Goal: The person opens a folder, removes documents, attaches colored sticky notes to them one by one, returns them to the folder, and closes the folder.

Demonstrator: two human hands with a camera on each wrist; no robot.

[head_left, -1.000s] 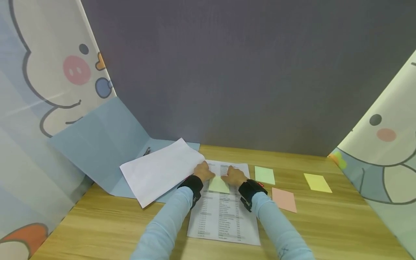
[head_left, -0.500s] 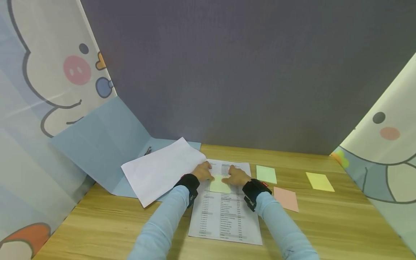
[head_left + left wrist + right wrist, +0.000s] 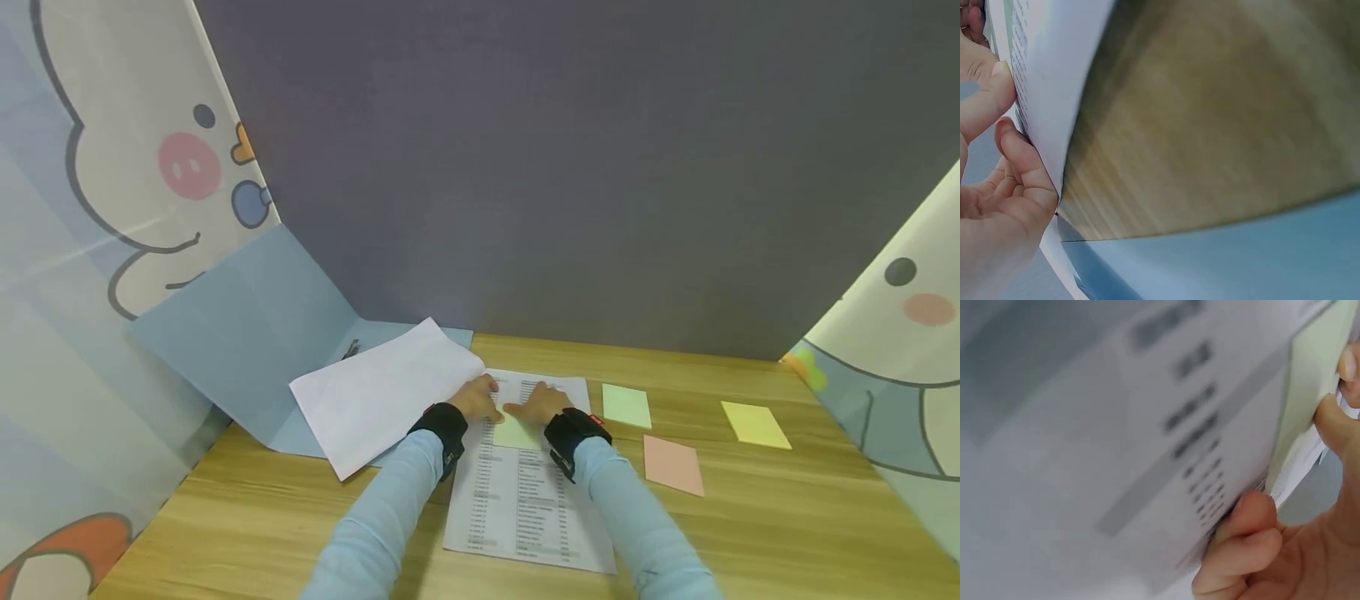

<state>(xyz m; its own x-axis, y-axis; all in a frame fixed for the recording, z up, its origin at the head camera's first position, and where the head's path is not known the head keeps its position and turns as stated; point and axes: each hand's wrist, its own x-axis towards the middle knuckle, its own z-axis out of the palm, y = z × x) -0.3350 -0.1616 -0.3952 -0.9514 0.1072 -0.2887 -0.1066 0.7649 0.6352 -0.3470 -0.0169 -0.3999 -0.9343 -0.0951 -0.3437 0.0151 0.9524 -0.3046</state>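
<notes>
A pale green-yellow sticky note (image 3: pixel 516 434) lies on the upper part of a printed sheet (image 3: pixel 517 517) on the wooden table. At the note's upper left edge is my left hand (image 3: pixel 474 398), its thumb on the note and its other fingers resting loosely bent on the paper. My right hand (image 3: pixel 545 403) covers the note's upper right. In the right wrist view, the right thumb (image 3: pixel 1335 425) presses the note's surface while bent fingers (image 3: pixel 1241 544) rest against the sheet. The thumbs point towards each other.
Left of the sheet stands an open blue folder (image 3: pixel 247 333) with a blank white sheet (image 3: pixel 386 392) across it and a dark clip (image 3: pixel 351 349). To the right lie a mint sticky note (image 3: pixel 627 406), a pink one (image 3: pixel 673 465) and a yellow one (image 3: pixel 756 424). A grey panel (image 3: pixel 525 167) rises behind.
The right hand has slid a little left over the note's upper right. The left hand stays at the note's upper left. The whole view has shifted slightly.
</notes>
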